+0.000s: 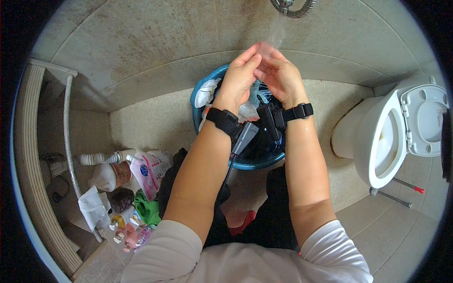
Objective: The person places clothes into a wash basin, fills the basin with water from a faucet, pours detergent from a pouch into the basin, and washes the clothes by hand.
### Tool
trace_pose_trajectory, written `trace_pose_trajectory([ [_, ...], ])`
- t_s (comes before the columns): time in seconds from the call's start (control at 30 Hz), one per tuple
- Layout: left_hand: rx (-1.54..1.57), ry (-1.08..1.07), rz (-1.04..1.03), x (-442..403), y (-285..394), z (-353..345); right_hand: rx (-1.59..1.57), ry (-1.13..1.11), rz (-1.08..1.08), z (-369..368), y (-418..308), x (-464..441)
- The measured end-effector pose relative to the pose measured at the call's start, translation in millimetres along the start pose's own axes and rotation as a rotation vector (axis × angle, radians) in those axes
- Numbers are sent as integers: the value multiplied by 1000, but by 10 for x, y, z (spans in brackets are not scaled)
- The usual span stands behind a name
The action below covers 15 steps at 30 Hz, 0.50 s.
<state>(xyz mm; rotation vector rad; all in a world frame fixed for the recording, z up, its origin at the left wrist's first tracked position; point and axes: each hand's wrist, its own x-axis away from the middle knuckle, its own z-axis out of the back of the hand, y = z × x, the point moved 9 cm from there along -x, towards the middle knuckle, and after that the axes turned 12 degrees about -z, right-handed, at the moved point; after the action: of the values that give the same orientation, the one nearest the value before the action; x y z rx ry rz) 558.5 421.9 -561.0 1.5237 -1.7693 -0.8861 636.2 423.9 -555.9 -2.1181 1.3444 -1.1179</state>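
Water (277, 34) runs from a metal fitting (286, 5) at the top onto my two hands, which are cupped together with palms up. My left hand (239, 75) and my right hand (281, 78) touch at the fingertips, and the fingers look loosely spread and hold no object. Below them stands a blue basin (196, 104) with dark and white cloth (206, 93) in it. Each wrist wears a black strap with a small device; a cable runs down from the left one.
A white toilet (347, 127) with its lid raised stands at the right. Bottles, a pink and white pouch (150, 170), a green cloth (146, 208) and a grey pipe (71, 137) are at the left. The tiled wall (165, 42) lies ahead.
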Motion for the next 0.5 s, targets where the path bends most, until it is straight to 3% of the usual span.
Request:
trace_pose_trajectory([
  [0.17,-171,-32,-22,38,110,-52,36,3,-27,1,18,35],
  [0.5,-90,-82,27,-25,-17,5,86,21,-5,76,-28,55],
])
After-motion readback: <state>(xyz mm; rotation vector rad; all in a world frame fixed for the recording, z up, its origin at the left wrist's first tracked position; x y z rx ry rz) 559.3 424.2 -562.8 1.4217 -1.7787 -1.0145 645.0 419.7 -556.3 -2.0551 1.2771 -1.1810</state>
